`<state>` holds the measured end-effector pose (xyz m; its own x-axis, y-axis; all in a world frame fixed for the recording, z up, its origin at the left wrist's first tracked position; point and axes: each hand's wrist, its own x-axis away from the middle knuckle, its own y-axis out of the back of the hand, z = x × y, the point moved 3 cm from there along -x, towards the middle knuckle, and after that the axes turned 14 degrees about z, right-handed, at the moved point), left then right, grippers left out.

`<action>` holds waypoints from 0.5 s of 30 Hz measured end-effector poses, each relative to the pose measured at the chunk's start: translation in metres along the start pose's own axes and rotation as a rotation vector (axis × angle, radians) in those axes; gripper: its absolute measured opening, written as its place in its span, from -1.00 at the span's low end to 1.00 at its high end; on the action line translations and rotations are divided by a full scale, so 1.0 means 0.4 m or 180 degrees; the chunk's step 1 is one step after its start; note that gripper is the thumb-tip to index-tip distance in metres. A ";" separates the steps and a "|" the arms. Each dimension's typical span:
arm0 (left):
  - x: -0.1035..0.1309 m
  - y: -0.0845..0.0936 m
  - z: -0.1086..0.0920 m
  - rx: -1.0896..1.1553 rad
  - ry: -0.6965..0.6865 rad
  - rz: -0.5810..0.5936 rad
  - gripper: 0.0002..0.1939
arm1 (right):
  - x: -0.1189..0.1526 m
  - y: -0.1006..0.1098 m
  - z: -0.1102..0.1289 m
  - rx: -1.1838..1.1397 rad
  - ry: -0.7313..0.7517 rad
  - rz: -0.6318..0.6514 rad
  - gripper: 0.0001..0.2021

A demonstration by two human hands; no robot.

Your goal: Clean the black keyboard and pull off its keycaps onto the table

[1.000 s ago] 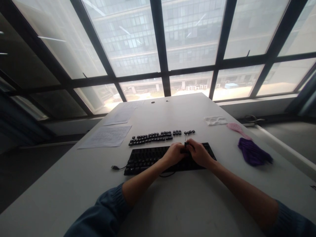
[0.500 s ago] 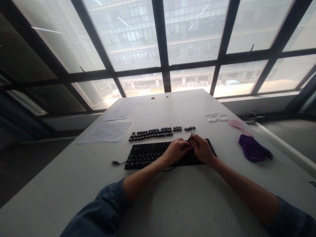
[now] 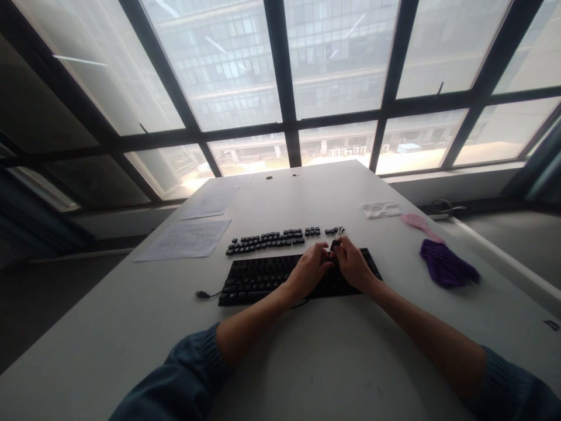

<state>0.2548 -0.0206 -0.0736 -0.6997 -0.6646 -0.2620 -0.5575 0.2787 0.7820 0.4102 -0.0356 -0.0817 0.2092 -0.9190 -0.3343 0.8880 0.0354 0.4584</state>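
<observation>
A black keyboard [image 3: 254, 283] lies across the desk beneath both hands, its upper rows partly stripped of keycaps. My right hand [image 3: 353, 266] is closed on a small tool, apparently a keycap puller [image 3: 336, 238], with a dark body and thin metal wires pointing up and away. My left hand [image 3: 307, 270] hovers over the keyboard just left of the tool, its thumb and index finger apart with nothing visible between them. Behind the keyboard, loose black keycaps [image 3: 265, 241] are lined up in rows. A shorter group of keycaps sits close to the wire tips.
Papers [image 3: 184, 238] lie on the left of the white desk [image 3: 280, 202]. To the right are a white cloth [image 3: 381, 209], a pink hairbrush [image 3: 416, 222] and a purple bundle [image 3: 447, 264]. The keyboard's USB plug [image 3: 202, 294] rests at its left end.
My left hand's fingers have come away from the tool and spread. The puller now shows more clearly in my right hand, its wires still pointing away. The view has shifted slightly.
</observation>
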 end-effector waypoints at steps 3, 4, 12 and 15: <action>0.003 -0.001 -0.014 -0.0422 -0.0248 0.0169 -0.69 | -0.005 0.006 -0.008 -0.0042 0.0026 -0.0098 -0.89; 0.004 -0.001 -0.021 -0.0618 -0.0355 0.0237 -0.74 | -0.006 0.007 -0.011 -0.0032 0.0008 -0.0130 -0.90; -0.010 0.036 -0.035 -0.0940 -0.0231 -0.0093 -0.84 | -0.005 0.008 -0.008 -0.0218 -0.0056 -0.0359 -0.90; -0.033 0.064 -0.016 -0.0848 -0.0057 -0.0308 -0.95 | -0.007 0.011 -0.014 -0.0304 -0.0182 -0.0471 -0.89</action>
<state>0.2525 -0.0093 -0.0467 -0.6581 -0.6662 -0.3508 -0.4867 0.0209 0.8733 0.4158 -0.0305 -0.0835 0.0520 -0.9376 -0.3437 0.9428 -0.0674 0.3265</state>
